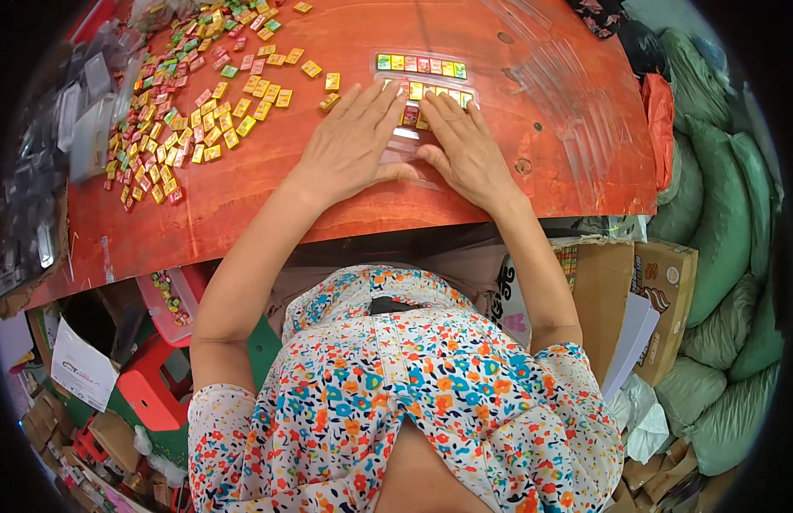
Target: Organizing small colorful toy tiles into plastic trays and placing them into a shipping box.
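My left hand (349, 141) lies flat with its fingers stretched out, and the fingertips reach the left edge of a clear plastic tray (400, 154). From the other side my right hand (466, 147) rests its extended fingers over the same tray. Small yellow and red boxes (411, 114) show between and beyond the fingertips; others are covered by the hands. Just past them is a full row of small coloured boxes (422, 66) in clear plastic. Left of my left hand, a few loose yellow boxes (331, 81) lie on the red table (268, 188).
A large spread of loose little boxes (210, 115) covers the table's left side. Clear plastic trays (576, 111) lie overlapped on the right. Green sacks (713, 188) and a cardboard box (670, 299) stand right of the table; a red stool (153, 385) is at lower left.
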A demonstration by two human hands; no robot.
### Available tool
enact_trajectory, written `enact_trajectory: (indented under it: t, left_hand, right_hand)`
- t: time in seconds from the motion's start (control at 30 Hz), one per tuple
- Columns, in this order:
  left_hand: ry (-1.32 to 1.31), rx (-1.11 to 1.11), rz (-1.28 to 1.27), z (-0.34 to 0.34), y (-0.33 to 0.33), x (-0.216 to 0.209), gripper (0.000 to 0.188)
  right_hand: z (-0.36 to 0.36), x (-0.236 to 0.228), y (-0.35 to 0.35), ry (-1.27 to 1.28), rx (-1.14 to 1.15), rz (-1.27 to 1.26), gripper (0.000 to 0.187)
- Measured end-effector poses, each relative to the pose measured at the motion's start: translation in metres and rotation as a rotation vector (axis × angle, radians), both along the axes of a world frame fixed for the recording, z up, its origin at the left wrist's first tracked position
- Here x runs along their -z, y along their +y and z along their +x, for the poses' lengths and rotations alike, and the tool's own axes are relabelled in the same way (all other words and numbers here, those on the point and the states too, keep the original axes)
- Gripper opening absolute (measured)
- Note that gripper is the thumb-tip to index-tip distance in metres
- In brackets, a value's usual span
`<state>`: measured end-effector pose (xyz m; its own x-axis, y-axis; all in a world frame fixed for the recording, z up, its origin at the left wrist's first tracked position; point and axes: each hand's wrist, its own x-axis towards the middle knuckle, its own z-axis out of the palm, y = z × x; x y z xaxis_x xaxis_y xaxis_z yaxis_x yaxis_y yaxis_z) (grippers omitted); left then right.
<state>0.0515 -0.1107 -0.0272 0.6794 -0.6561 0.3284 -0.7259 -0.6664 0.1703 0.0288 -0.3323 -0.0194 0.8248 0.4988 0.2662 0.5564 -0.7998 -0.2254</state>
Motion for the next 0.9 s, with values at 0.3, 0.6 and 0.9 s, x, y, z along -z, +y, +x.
enact_trajectory:
  t: [0.3,0.6,0.9]
  left_hand:
    - [0.040,0.018,-0.018,-0.008,0.002,0.009,0.098]
    - [0.142,-0.019,-0.129,-0.017,-0.012,0.006,0.102]
    - [0.046,-0.307,-0.083,-0.039,0.041,-0.005,0.089]
  right_hand:
    - [-0.007,0.001,0.003,0.014,-0.023,-0.199,0.071]
    - [-0.007,-0.004,-0.001,0.129,-0.012,-0.244,0.075]
    - [0.026,-0.013,0.002,0.098,0.014,-0.279,0.069]
